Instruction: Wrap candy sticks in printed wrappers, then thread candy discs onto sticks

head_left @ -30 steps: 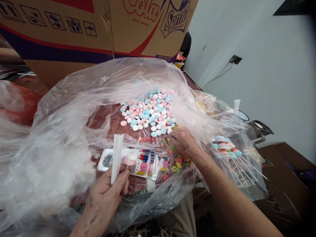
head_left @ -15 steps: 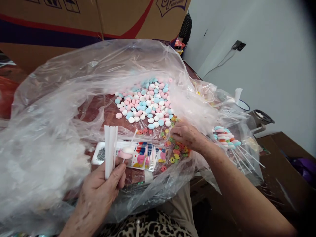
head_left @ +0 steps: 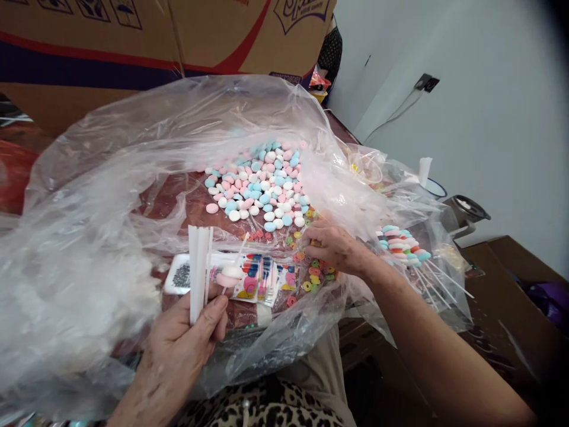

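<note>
My left hand (head_left: 189,332) is closed around several white sticks (head_left: 200,267) and a thin stick with a white and a pink candy (head_left: 230,276) threaded on it. Behind it lies a strip of colourful printed wrappers (head_left: 258,279). My right hand (head_left: 331,244) has its fingers bent down among small ring candies (head_left: 315,274) in yellow, green, orange and red; its fingertips are partly hidden, so what they pinch cannot be made out. Beyond both hands is a heap of pink, blue and white oval candies (head_left: 267,184).
Clear plastic sheeting (head_left: 80,255) bunches around the work surface. Finished candy sticks (head_left: 404,246) lie at the right, near a metal jug (head_left: 466,210). A large cardboard box (head_left: 155,41) stands at the back, and another box (head_left: 511,284) is at the right.
The view has shifted slightly. My right hand stays over the ring candies with its fingers moved a little; my left hand keeps its hold on the sticks.
</note>
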Motion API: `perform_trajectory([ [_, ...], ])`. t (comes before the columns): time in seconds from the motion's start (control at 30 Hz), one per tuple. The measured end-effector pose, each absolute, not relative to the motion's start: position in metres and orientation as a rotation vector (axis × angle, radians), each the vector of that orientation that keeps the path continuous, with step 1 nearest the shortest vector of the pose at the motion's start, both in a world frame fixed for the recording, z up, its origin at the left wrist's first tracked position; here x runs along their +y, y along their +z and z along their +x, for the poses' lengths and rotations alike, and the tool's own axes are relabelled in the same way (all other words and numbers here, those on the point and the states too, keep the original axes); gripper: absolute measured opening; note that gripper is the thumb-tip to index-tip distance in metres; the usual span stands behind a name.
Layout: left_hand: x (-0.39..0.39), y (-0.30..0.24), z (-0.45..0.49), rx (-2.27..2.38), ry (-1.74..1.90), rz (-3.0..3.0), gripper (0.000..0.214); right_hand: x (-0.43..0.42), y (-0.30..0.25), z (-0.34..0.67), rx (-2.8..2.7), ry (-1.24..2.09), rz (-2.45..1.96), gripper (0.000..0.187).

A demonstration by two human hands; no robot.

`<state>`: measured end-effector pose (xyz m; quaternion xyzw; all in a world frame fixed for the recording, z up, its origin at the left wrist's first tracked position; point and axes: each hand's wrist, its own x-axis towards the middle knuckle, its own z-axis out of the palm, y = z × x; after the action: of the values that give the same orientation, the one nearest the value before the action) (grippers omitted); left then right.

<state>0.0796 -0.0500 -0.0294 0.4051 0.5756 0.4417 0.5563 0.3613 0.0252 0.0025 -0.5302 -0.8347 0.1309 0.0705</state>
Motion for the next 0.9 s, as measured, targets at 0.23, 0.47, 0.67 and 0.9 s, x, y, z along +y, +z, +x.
perform_trajectory([
  [0.23, -0.051, -0.030, 0.081, 1.319, 0.966, 0.950, 0.036, 0.027, 0.001, 0.354, -2.539, 0.557, -1.689, 0.011],
  [0.47, -0.051, -0.031, 0.086, 1.316, 1.005, 1.026, 0.032, 0.013, -0.002, 0.348, -2.576, 0.383, -1.748, 0.016],
  [0.67, -0.055, -0.036, 0.090, 1.268, 0.945, 1.246, 0.025, 0.006, -0.008, 0.338, -1.698, 0.844, -1.603, 0.012],
  [0.9, -0.052, -0.037, 0.090, 1.225, 0.761, 1.433, 0.033, 0.004, -0.008, 0.308, -1.160, 1.201, -1.156, 0.029],
])
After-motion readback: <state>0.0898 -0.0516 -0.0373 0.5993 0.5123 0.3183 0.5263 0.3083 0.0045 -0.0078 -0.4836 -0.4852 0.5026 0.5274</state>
